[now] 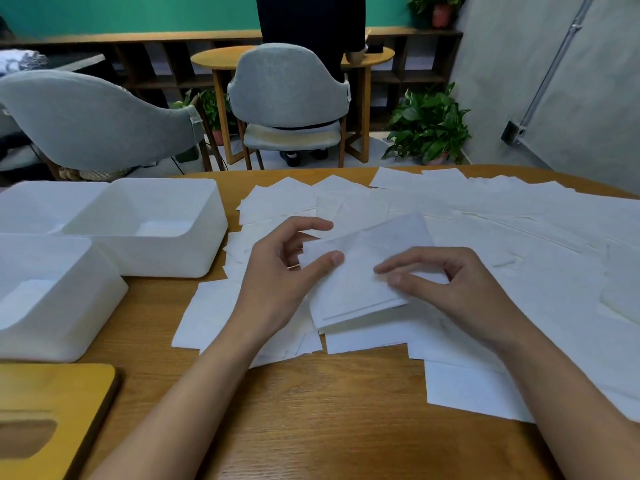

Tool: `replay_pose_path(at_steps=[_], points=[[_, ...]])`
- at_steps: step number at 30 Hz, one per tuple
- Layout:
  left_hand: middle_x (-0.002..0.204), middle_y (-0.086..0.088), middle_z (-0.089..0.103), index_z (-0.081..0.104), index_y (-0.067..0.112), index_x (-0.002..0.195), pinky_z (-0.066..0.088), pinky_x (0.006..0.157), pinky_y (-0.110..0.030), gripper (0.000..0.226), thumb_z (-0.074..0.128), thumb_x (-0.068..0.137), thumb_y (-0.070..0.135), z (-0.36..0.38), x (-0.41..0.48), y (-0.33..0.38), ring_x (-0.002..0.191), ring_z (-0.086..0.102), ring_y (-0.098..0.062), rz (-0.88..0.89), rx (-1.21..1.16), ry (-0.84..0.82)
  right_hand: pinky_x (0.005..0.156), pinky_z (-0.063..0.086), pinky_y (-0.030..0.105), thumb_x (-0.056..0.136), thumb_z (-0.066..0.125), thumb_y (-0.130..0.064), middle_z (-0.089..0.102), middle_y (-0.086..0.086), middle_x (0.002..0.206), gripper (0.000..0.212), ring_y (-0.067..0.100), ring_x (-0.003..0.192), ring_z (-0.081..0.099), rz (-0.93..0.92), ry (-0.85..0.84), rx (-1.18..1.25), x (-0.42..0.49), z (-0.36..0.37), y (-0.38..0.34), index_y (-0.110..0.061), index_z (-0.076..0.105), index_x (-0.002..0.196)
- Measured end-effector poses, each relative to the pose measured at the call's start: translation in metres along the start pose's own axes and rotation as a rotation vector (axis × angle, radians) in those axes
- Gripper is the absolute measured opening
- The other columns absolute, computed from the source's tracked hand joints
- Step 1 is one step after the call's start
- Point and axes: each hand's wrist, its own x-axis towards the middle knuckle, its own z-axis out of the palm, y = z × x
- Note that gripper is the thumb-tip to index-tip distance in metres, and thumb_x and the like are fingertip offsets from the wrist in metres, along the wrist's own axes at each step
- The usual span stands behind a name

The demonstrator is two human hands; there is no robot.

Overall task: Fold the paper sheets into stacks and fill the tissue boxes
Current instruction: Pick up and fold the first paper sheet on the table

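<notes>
**A:** Where is the folded stack (pixel 356 292) sitting right now?

**B:** It is lying in the middle, on top of the loose sheets (pixel 519 237), and both hands are gripping it. The left hand (pixel 277 275) is pinching its left edge, thumb on top. The right hand (pixel 450 292) is pinching its right side between thumb and fingertips.

**A:** What am I risking from here?

**B:** The layers are looking slightly offset along the near edge, so a slack pinch could be letting them fan apart. A loose sheet underneath might also be clinging and riding along toward the tissue boxes (pixel 156 258), which are standing open to the left of the stack.

**A:** And around it?

**B:** The wooden table (pixel 346 410) is showing bare in front of the stack, and a wooden lid (pixel 69 386) is lying to its near left. Beyond the stack, grey chairs (pixel 287 84), a potted plant (pixel 429 129) and a person standing (pixel 311 22) are filling a room with a green wall (pixel 138 12).
</notes>
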Motion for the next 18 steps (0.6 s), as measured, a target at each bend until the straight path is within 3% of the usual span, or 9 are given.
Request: replay_pose_path(at_steps=[3, 7, 10, 12, 15, 18], points=[[0.111, 0.013, 0.071, 0.071, 0.031, 0.121, 0.054, 0.077, -0.018, 0.036, 0.083, 0.088, 0.026, 0.001, 0.0, -0.003, 0.097, 0.066, -0.008, 0.001, 0.002, 0.004, 0.086, 0.046, 0.005, 0.095, 0.073, -0.012, 0.078, -0.019, 0.109, 0.025, -0.004, 0.11, 0.066, 0.042, 0.068, -0.051, 0.002, 0.002, 0.009, -0.034, 0.083, 0.102], [0.105, 0.014, 0.071, 0.065, 0.033, 0.124, 0.055, 0.071, -0.019, 0.031, 0.076, 0.095, 0.029, -0.005, 0.001, -0.015, 0.091, 0.068, -0.008, 0.017, 0.213, 0.064, 0.089, 0.046, 0.004, 0.092, 0.075, -0.007, 0.076, -0.024, 0.109, 0.031, -0.008, 0.109, 0.066, 0.044, 0.244, -0.072, 0.005, -0.01, 0.018, -0.034, 0.083, 0.103], [0.098, 0.017, 0.069, 0.071, 0.034, 0.106, 0.045, 0.072, -0.015, 0.021, 0.08, 0.088, 0.041, -0.01, 0.0, -0.026, 0.092, 0.064, -0.006, 0.061, 0.434, -0.06, 0.09, 0.046, 0.005, 0.092, 0.075, -0.008, 0.076, -0.027, 0.109, 0.032, -0.01, 0.109, 0.065, 0.072, 0.306, -0.098, 0.006, -0.019, 0.02, -0.036, 0.083, 0.104], [0.104, 0.023, 0.064, 0.072, 0.038, 0.103, 0.045, 0.08, -0.02, 0.033, 0.079, 0.08, 0.061, -0.009, -0.002, -0.032, 0.098, 0.059, -0.002, 0.107, 0.593, -0.18, 0.089, 0.048, 0.005, 0.093, 0.069, -0.006, 0.074, -0.03, 0.107, 0.036, -0.012, 0.108, 0.064, 0.089, 0.339, -0.125, 0.007, -0.021, 0.021, -0.037, 0.083, 0.102], [0.109, 0.024, 0.059, 0.072, 0.041, 0.106, 0.043, 0.088, -0.028, 0.047, 0.076, 0.073, 0.074, -0.007, -0.002, -0.037, 0.101, 0.055, 0.0, 0.165, 0.685, -0.221, 0.094, 0.051, 0.014, 0.095, 0.067, -0.006, 0.073, -0.031, 0.11, 0.037, -0.011, 0.11, 0.063, 0.087, 0.376, -0.136, 0.008, -0.02, 0.024, -0.037, 0.082, 0.106], [0.114, 0.025, 0.057, 0.072, 0.044, 0.11, 0.034, 0.091, -0.025, 0.057, 0.071, 0.069, 0.083, -0.01, 0.0, -0.036, 0.107, 0.052, 0.002, 0.19, 0.737, -0.28, 0.095, 0.054, 0.027, 0.095, 0.07, -0.009, 0.074, -0.022, 0.117, 0.035, 0.002, 0.113, 0.067, 0.058, 0.39, -0.12, 0.008, -0.018, 0.027, -0.037, 0.081, 0.112]])
